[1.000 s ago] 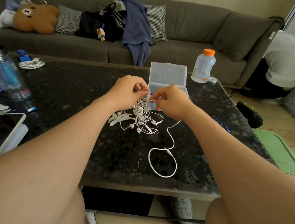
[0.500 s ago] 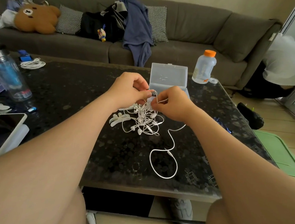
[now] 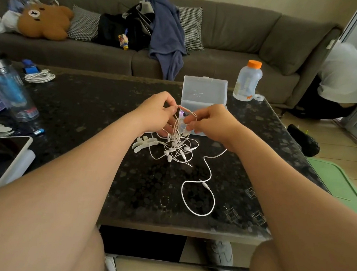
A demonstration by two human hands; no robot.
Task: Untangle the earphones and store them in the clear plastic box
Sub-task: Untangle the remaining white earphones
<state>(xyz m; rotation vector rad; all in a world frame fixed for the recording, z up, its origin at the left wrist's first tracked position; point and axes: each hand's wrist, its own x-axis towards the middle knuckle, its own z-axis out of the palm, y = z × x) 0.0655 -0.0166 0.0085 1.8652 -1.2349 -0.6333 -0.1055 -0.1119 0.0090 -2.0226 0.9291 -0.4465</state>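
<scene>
Your left hand (image 3: 153, 112) and right hand (image 3: 212, 122) pinch the earphones (image 3: 173, 144). They have drawn apart, lifting loops higher.

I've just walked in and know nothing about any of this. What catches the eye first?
Dead centre, the left hand and right hand pinch a knot of white earphones whose lower part rests on the dark table, with one loose cord looping toward the near edge. Right behind the hands stands the clear plastic box, lid up. Farther back, a brown teddy bear lies at the left end of the grey sofa.
</scene>
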